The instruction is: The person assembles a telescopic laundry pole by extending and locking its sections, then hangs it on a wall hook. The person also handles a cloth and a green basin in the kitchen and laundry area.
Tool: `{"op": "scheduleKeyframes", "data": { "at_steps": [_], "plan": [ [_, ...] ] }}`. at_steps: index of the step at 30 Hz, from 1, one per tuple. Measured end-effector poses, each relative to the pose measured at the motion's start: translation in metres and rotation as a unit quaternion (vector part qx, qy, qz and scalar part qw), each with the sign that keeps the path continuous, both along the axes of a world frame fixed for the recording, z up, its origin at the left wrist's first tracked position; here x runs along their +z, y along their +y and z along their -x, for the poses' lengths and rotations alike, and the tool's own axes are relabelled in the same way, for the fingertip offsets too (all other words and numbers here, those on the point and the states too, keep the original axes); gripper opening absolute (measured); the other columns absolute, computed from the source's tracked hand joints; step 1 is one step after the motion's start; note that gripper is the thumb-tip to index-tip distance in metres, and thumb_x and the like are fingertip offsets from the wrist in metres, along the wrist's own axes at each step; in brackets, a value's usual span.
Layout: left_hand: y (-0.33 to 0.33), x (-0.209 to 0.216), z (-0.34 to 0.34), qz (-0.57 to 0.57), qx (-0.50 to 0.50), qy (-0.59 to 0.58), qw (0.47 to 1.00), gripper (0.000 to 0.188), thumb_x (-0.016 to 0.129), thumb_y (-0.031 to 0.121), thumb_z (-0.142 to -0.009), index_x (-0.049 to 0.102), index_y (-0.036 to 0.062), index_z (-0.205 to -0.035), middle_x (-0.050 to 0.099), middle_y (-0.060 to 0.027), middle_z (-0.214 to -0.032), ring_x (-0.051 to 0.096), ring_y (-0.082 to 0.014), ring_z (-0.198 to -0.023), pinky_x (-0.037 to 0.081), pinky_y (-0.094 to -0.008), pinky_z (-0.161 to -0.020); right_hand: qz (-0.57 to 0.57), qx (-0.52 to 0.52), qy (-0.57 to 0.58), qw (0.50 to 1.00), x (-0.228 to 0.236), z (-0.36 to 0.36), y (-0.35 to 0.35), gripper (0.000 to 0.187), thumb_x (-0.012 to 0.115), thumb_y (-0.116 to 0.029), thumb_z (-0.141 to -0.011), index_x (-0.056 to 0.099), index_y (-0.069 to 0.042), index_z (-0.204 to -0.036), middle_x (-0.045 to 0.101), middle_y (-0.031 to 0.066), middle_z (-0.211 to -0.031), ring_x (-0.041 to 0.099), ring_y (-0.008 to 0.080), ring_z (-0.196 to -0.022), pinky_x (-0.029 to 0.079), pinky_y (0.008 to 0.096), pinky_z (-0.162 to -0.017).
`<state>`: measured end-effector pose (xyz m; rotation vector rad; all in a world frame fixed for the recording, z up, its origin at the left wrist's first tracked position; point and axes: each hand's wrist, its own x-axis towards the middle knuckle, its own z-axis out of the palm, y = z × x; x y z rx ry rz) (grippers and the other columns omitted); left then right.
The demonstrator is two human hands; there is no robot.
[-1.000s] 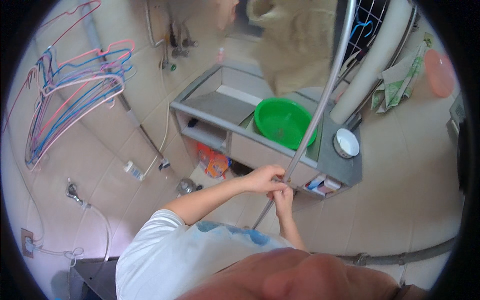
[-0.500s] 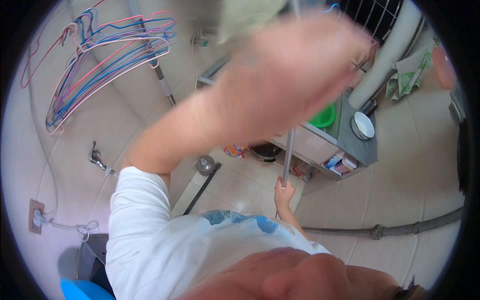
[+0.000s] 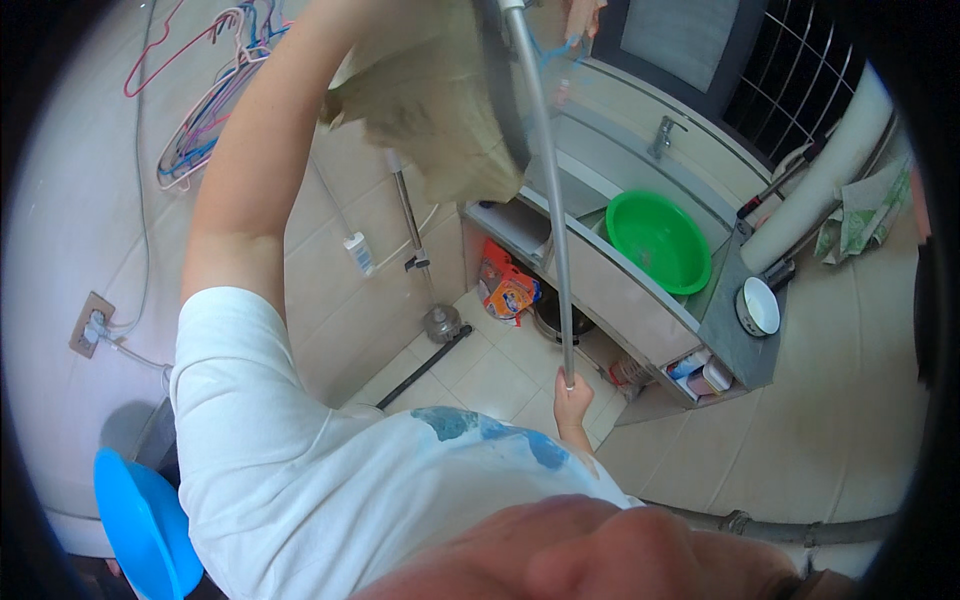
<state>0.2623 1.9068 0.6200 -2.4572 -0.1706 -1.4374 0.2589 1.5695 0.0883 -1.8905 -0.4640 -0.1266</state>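
My right hand (image 3: 573, 400) is closed round the lower end of a long grey metal pole (image 3: 558, 220). The pole rises steeply past the counter to the upper edge of the view. Raised at the upper left, my left arm reaches to the top edge, where my left hand (image 3: 385, 12) is mostly cut off and its fingers do not show. Just beside and below it hangs a khaki cloth (image 3: 430, 120), perhaps a garment, blurred. Its right side lies close to the pole; whether the two touch I cannot tell.
A counter with a sink holds a green basin (image 3: 660, 240) and a white bowl (image 3: 757, 306). Several hangers (image 3: 205, 125) hang at the upper left, with a blue basin (image 3: 145, 520) below. A blue hanger (image 3: 555, 50) is beside the pole. A mop (image 3: 442, 322) stands in the corner.
My left arm has swung up and to the left, away from in front of the pole. The khaki cloth now shows more fully. My right hand keeps its hold; the view has shifted.
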Motion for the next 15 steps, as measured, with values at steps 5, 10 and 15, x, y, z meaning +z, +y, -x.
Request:
{"op": "scheduleKeyframes", "data": {
  "at_steps": [5, 10, 15],
  "plan": [
    [0.021, 0.007, 0.032, -0.019, -0.033, -0.153, 0.988, 0.021, 0.05, 0.019, -0.089, 0.057, -0.0006, -0.091, 0.06, -0.0241, -0.087, 0.056, -0.0414, -0.084, 0.045, -0.0462, -0.073, -0.002, 0.031, 0.066, 0.997, -0.015, -0.007, 0.003, 0.034, 0.06, -0.022, -0.085, 0.05, 0.0, -0.061, 0.043, 0.0077, -0.049, 0.04, 0.0124, -0.048, 0.036, 0.0314, -0.048],
    [0.035, 0.006, 0.066, -0.044, -0.045, -0.226, 0.972, 0.02, 0.05, 0.018, -0.088, 0.057, -0.0007, -0.09, 0.059, -0.0253, -0.085, 0.056, -0.0416, -0.082, 0.044, -0.0455, -0.072, 0.003, 0.057, 0.121, 0.991, -0.021, -0.012, 0.006, 0.037, 0.06, -0.021, -0.085, 0.047, 0.001, -0.058, 0.04, 0.0093, -0.049, 0.038, 0.0141, -0.048, 0.035, 0.0334, -0.048],
    [0.022, -0.008, 0.096, 0.007, -0.062, -0.24, 0.969, 0.017, 0.05, 0.015, -0.088, 0.057, -0.0007, -0.089, 0.058, -0.0239, -0.081, 0.056, -0.0399, -0.077, 0.044, -0.0422, -0.067, -0.019, 0.106, 0.057, 0.993, -0.006, -0.017, 0.018, 0.035, 0.06, -0.023, -0.086, 0.049, -0.002, -0.06, 0.045, 0.004, -0.048, 0.046, 0.0113, -0.043, 0.037, 0.0294, -0.044]
  ]
}}
